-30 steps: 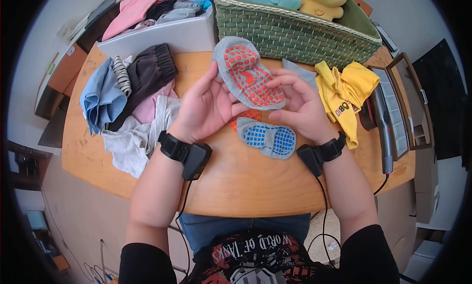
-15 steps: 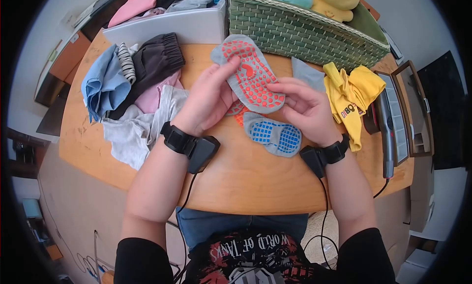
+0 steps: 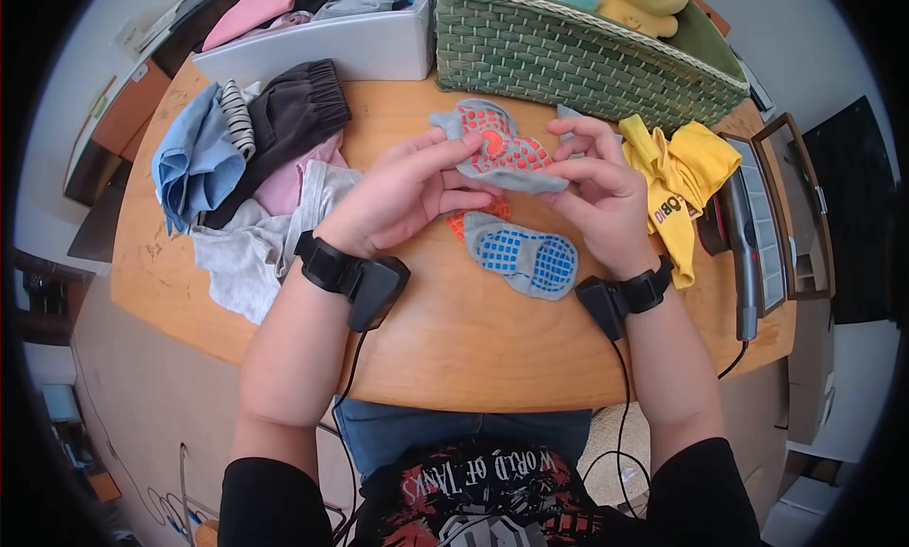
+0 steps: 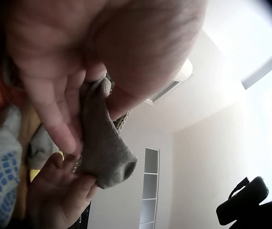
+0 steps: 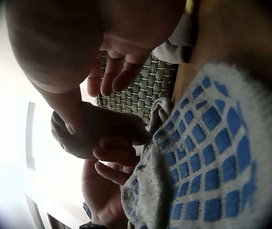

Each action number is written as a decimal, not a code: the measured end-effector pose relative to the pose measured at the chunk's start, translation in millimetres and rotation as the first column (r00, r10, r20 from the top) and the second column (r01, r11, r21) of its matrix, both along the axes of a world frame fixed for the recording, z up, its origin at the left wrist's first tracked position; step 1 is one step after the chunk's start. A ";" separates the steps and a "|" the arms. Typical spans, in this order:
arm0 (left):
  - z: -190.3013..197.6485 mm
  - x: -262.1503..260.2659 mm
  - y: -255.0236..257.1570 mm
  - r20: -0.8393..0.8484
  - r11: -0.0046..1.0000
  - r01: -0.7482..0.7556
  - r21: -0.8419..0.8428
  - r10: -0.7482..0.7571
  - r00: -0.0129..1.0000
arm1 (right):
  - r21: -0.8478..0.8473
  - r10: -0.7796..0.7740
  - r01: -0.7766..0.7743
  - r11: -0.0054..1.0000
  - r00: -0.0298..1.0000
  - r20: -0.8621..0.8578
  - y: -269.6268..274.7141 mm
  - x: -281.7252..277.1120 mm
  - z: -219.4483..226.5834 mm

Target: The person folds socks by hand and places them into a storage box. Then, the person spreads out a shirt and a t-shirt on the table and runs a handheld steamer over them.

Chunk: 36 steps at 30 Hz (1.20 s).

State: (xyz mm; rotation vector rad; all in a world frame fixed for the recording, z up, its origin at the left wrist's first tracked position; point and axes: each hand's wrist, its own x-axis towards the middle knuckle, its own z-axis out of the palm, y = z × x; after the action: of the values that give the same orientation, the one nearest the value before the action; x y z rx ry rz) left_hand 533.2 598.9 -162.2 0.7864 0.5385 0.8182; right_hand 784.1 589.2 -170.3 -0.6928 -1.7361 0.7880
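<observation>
A grey sock with red rubber dots is held between both hands above the table, its sole creased and tilted. My left hand pinches its left end, thumb on the dotted side and fingers beneath. My right hand pinches the other end between thumb and fingers. The left wrist view shows the sock's plain grey side. Just below the hands lies a grey sock with blue grip squares. It overlaps an orange-patterned piece, partly hidden.
On the left lies a pile of clothes. A white bin of clothes and a green woven basket with plush toys stand behind. To the right are a yellow garment, a dark cordless-looking tool with a cable and a framed case.
The red-dotted sock, earlier spread with its sole toward the head camera, now tips flatter and bunches between the hands. My left thumb has shifted across its dotted side.
</observation>
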 end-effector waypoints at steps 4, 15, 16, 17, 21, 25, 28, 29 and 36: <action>1.9 3.4 -1.8 0.048 0.999 -0.053 -0.001 0.053 0.997 | -0.038 0.100 -0.099 0.994 0.995 0.026 -2.5 0.3 2.9; -4.0 15.6 -7.4 0.049 0.977 -0.004 0.213 -0.007 0.999 | -0.113 0.131 -0.135 0.984 0.991 -0.043 -4.0 -0.4 0.3; -4.4 15.0 -7.4 0.040 0.974 0.014 0.226 -0.023 0.999 | -0.103 0.102 -0.108 0.989 0.993 -0.062 -2.7 -0.5 -2.6; -3.7 15.6 -8.0 0.040 0.974 0.014 0.225 -0.023 0.999 | -0.094 0.073 -0.080 0.992 0.994 -0.082 -2.0 -0.8 -4.1; 1.2 18.9 -11.2 0.070 0.977 0.005 0.214 -0.021 0.997 | -0.072 -0.008 0.003 0.997 0.997 -0.073 -4.1 -1.7 0.1; 4.9 21.7 -13.4 0.088 0.985 0.000 0.175 -0.016 0.996 | -0.081 -0.028 0.021 0.997 0.996 -0.083 -2.3 -3.8 -0.2; 6.0 21.2 -16.3 -0.006 0.958 -0.012 0.287 0.014 1.000 | -0.109 -0.017 0.005 0.994 0.994 -0.112 -1.5 -4.4 -0.7; 5.3 21.5 -16.1 -0.006 0.958 -0.012 0.287 0.014 1.000 | -0.126 -0.002 -0.014 0.992 0.992 -0.128 -1.4 -4.4 -0.7; 0.1 24.2 -14.0 -0.037 0.946 -0.041 0.322 0.056 0.998 | -0.120 0.018 -0.037 0.992 0.989 -0.149 -0.3 -5.2 -4.2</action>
State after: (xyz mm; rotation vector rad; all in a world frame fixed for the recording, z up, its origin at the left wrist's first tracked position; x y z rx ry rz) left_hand 557.4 584.9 -162.1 1.0970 0.4716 0.9491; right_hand 779.0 588.8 -174.5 -0.6764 -1.5757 0.9481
